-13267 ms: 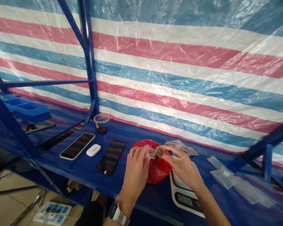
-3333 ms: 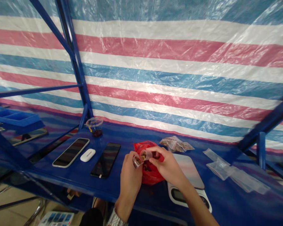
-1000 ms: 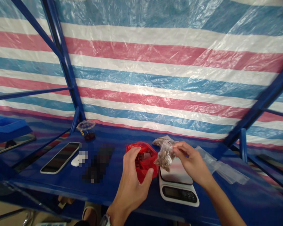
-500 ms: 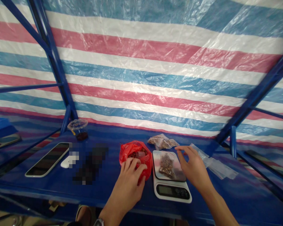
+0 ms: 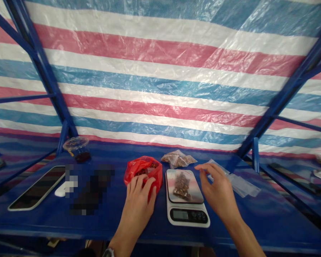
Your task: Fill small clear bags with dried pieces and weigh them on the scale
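Blue bench top [image 5: 270, 221] | left hand [image 5: 136, 203] resting, fingers [image 5: 140, 184] curled against red plastic bag [image 5: 152, 175], grip unclear | right hand [image 5: 219, 189] hovering, fingers [image 5: 203, 167] spread | clear bag of brown pieces [image 5: 182, 185] lying front-to-back on digital scale [image 5: 187, 217], just left of right hand, nearer it than left.

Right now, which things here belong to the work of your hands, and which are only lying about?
Part of the work: left hand on the red plastic bag; right hand; digital kitchen scale with a small bag of brown pieces; filled small bags; clear bags.

Lying about: smartphone; lidded plastic cup.
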### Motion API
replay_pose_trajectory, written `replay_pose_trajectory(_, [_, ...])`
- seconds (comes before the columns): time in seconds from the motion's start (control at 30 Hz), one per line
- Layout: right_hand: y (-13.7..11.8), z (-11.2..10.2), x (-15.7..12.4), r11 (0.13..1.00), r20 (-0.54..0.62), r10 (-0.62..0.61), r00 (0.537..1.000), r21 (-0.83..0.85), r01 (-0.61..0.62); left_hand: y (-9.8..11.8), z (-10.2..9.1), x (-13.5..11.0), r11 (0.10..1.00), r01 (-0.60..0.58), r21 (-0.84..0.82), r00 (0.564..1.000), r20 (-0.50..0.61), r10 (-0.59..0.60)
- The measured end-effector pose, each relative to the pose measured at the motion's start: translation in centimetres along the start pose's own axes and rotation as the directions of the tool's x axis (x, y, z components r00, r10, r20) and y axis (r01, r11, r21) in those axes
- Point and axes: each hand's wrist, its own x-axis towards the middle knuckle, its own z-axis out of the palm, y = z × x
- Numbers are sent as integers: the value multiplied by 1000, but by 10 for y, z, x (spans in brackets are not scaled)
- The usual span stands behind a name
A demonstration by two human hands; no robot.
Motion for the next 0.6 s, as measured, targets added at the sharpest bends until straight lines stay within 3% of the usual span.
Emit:
replay_pose_trajectory(0.33, [15,9,-4,1000,9,31,999,6,-31,6,-17,1,993,-11,-113,996,-92,0])
replay_pose_trajectory(0.6, [23,13,-2,998,0,68,998,-3,-68,8,-19,2,985,-17,-170,990,-144,-8])
